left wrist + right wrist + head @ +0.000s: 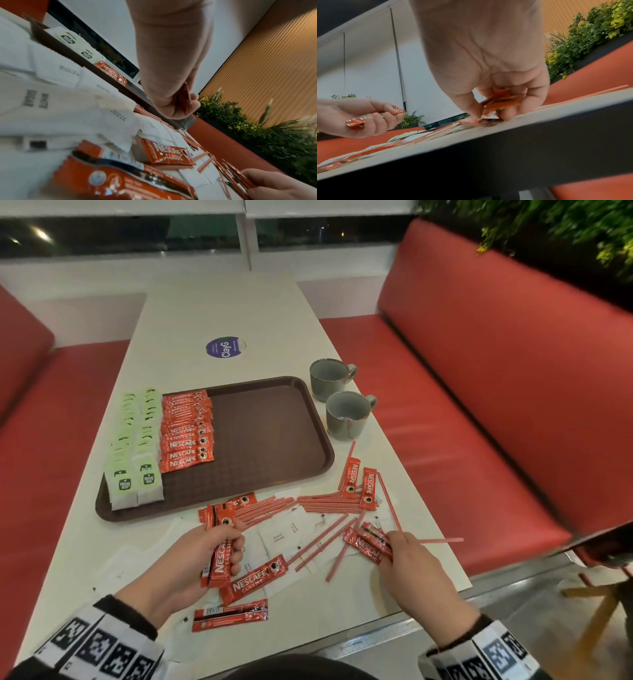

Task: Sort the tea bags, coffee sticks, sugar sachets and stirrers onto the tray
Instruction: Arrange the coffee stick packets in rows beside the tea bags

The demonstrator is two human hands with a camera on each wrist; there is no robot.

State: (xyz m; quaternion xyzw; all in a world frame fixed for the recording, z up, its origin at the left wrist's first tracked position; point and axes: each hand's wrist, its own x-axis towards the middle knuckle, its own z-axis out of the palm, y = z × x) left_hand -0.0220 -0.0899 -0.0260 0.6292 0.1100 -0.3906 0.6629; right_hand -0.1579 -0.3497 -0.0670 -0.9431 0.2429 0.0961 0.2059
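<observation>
A brown tray (267,440) holds two rows of green tea bags (137,446) at its left and a row of red coffee sticks (186,431) beside them. My left hand (209,556) grips a bunch of coffee sticks (221,559) above the table. My right hand (407,553) pinches a few coffee sticks (368,544) lying on the table near its right edge. Loose coffee sticks (253,578), red striped stirrers (329,503) and white sugar sachets (279,537) lie scattered in front of the tray. In the right wrist view the fingers (510,108) curl round red sticks (500,102).
Two grey mugs (330,378) (347,414) stand right of the tray. A purple round sticker (226,348) lies farther back on the white table (239,313). Red bench seats (479,405) flank the table. The table's right edge is close to my right hand.
</observation>
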